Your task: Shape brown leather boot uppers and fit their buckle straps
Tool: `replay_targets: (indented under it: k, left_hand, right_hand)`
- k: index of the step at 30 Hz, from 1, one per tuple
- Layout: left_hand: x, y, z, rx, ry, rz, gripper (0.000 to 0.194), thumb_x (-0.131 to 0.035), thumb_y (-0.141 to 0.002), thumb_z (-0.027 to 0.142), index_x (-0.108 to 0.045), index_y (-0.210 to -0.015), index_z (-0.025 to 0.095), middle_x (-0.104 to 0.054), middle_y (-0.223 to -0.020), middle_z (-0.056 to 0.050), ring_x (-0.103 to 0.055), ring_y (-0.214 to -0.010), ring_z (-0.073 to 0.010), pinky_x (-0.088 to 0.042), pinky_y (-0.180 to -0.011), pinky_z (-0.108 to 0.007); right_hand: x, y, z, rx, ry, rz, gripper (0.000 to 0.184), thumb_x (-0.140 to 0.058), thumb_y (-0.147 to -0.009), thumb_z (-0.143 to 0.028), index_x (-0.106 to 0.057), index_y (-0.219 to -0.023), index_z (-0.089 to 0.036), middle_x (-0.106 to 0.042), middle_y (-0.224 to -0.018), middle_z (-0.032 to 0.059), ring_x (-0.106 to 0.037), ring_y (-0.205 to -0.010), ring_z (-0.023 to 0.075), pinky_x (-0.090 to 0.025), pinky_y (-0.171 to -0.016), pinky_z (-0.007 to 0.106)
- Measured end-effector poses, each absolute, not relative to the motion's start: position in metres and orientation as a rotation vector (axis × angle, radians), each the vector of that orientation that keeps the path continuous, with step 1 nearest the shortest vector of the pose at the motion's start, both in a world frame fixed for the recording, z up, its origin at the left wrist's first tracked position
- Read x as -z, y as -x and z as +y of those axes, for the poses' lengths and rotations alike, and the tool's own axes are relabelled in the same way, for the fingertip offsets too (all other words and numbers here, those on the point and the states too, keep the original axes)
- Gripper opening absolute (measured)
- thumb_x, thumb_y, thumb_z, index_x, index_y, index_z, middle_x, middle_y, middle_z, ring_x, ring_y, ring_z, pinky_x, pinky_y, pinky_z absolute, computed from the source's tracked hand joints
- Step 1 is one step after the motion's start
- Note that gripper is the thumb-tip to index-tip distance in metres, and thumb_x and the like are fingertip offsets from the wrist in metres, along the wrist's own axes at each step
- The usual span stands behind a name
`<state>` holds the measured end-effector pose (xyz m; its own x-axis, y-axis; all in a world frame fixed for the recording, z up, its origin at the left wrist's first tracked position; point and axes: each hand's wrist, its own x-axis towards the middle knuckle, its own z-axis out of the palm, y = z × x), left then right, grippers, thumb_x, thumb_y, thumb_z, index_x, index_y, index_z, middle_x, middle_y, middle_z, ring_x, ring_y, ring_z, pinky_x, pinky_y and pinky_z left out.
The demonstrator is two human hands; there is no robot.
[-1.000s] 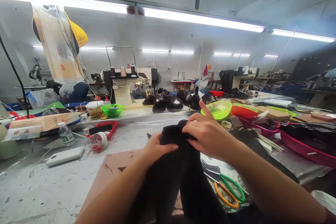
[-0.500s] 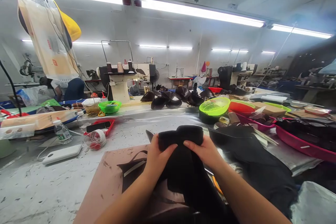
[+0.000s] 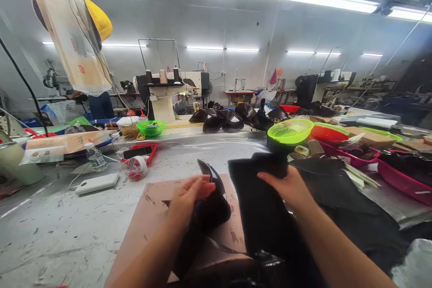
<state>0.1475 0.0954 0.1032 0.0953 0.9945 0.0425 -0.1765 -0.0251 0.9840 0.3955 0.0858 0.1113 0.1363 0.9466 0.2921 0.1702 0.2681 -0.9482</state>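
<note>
My right hand (image 3: 286,186) grips a wide, flat black piece of material (image 3: 258,198) near its top edge, thumb on the face turned to me. The piece hangs down toward my lap. My left hand (image 3: 191,193) is apart from it, fingers loosely bent and open, in front of a dark, shiny, curved leather-like piece (image 3: 214,210). Whether the fingertips touch that piece cannot be made out. A thin pointed strip (image 3: 204,167) rises behind my left hand. Under both hands lies a pinkish board (image 3: 141,220).
At the left are a white power bank (image 3: 97,183), a water bottle (image 3: 95,157) and a red tray (image 3: 148,155). Black sheet material (image 3: 344,207) lies at the right, near green baskets (image 3: 290,130) and magenta tubs (image 3: 401,177). Sewing machines (image 3: 168,99) stand behind.
My left hand has let go of the black piece and moved left. My right hand has moved right with the piece, which now looks flatter and more spread. The view has shifted slightly.
</note>
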Motion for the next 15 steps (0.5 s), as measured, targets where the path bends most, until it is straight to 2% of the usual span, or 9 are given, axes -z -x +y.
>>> replay_targets:
  k: [2,6,10,13,15]
  left_hand:
    - [-0.099,-0.111,0.098,-1.343,-1.029,1.141,0.043,-0.069,-0.055,0.050,-0.062,-0.079,0.015,-0.068,-0.065,-0.004,-0.064,-0.068,-0.0197,-0.048,-0.068,-0.030]
    - [-0.062,-0.069,0.099,-0.760,-1.067,1.316,0.033,-0.069,-0.056,0.043,-0.063,-0.069,0.014,-0.068,-0.068,-0.006,-0.062,-0.066,-0.0172,-0.046,-0.061,-0.025]
    - [-0.016,-0.096,0.107,-0.537,-1.213,1.075,0.028,-0.063,-0.062,0.031,-0.068,-0.084,0.015,-0.069,-0.075,-0.005,-0.063,-0.068,-0.0192,-0.048,-0.068,-0.030]
    - [-0.003,-0.125,0.122,-0.563,-1.469,1.120,0.017,-0.059,-0.066,0.026,-0.069,-0.077,0.018,-0.069,-0.074,-0.003,-0.062,-0.081,-0.0250,-0.046,-0.077,-0.035]
    - [-0.002,-0.133,0.130,-0.594,-1.551,1.147,0.012,-0.058,-0.070,0.025,-0.068,-0.072,0.019,-0.069,-0.073,-0.001,-0.060,-0.086,-0.0261,-0.044,-0.081,-0.034]
  right_hand:
    - [-0.111,-0.415,0.090,-0.876,1.236,-1.291,0.040,-0.070,-0.056,-0.042,-0.064,-0.085,-0.016,-0.069,-0.078,0.0057,-0.064,-0.077,0.0261,-0.052,-0.070,0.039]
    - [-0.104,-0.440,0.113,-1.138,1.308,-1.608,0.034,-0.064,-0.061,-0.034,-0.063,-0.089,-0.015,-0.069,-0.081,0.0049,-0.063,-0.083,0.0260,-0.050,-0.076,0.039]
    - [-0.093,-0.423,0.155,-1.143,1.526,-1.977,0.030,-0.051,-0.066,-0.020,-0.062,-0.093,-0.015,-0.068,-0.090,0.0042,-0.062,-0.087,0.0227,-0.047,-0.080,0.034]
    - [-0.085,-0.395,0.186,-1.118,1.654,-2.283,0.031,-0.047,-0.068,-0.014,-0.062,-0.096,-0.015,-0.068,-0.092,0.0044,-0.063,-0.084,0.0204,-0.047,-0.075,0.030]
    - [-0.080,-0.376,0.199,-1.144,1.635,-2.417,0.028,-0.052,-0.066,-0.012,-0.065,-0.091,-0.014,-0.069,-0.085,0.0039,-0.063,-0.080,0.0206,-0.047,-0.072,0.029]
